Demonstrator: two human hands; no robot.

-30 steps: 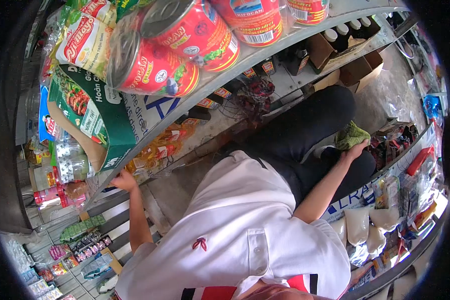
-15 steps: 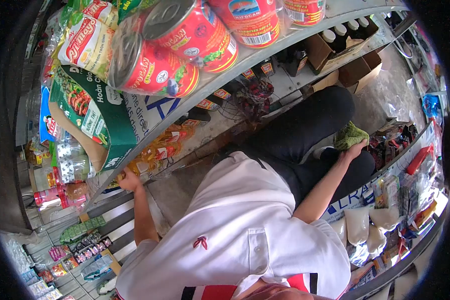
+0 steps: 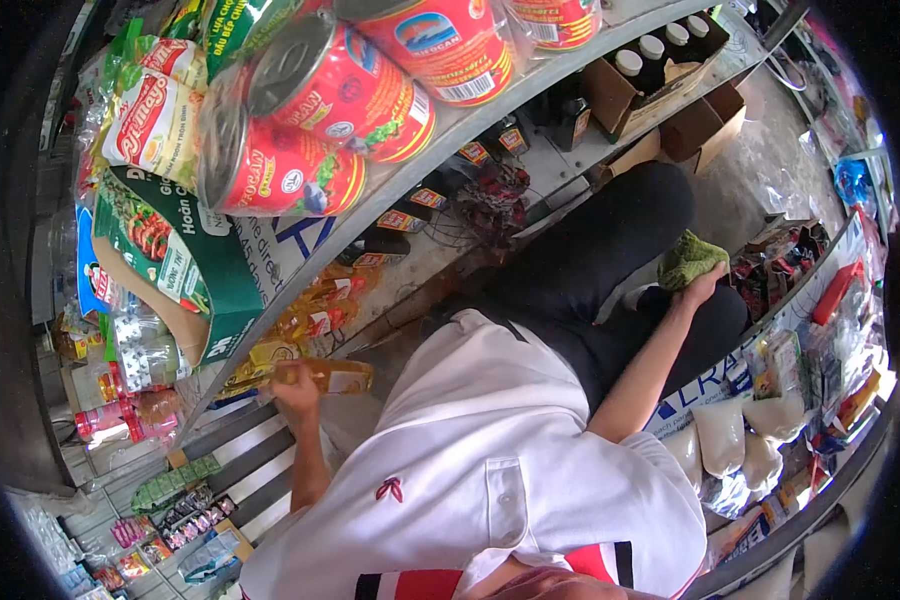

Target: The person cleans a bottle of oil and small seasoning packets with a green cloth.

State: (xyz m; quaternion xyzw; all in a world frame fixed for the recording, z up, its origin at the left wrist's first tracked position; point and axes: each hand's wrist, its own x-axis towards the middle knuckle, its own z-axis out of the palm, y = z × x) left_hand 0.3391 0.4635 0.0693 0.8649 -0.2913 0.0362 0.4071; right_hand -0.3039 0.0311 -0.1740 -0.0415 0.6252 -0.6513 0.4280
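Observation:
My left hand (image 3: 296, 392) is wrapped around a bottle of golden liquid (image 3: 342, 376), which lies about level and points right, toward my shirt. It is just outside the lower shelf, near several similar golden bottles (image 3: 322, 308) standing under the shelf edge. A crumpled green cloth (image 3: 692, 260) is bunched in my right hand (image 3: 705, 284), above my bent knee. The fingertips of that hand are partly hidden by the cloth.
Above the left arm, a shelf edge (image 3: 395, 192) carries red cans (image 3: 300, 175), seasoning packets (image 3: 155, 120) and a green carton (image 3: 232, 290). Dark bottles (image 3: 398, 220) stand beneath. An open cardboard box (image 3: 610, 95) holds white-capped bottles. At right hang filled bags (image 3: 720, 438).
My left hand has drawn the golden bottle out from the lower shelf, toward me and to the right. My right hand still holds the cloth; the view has shifted slightly.

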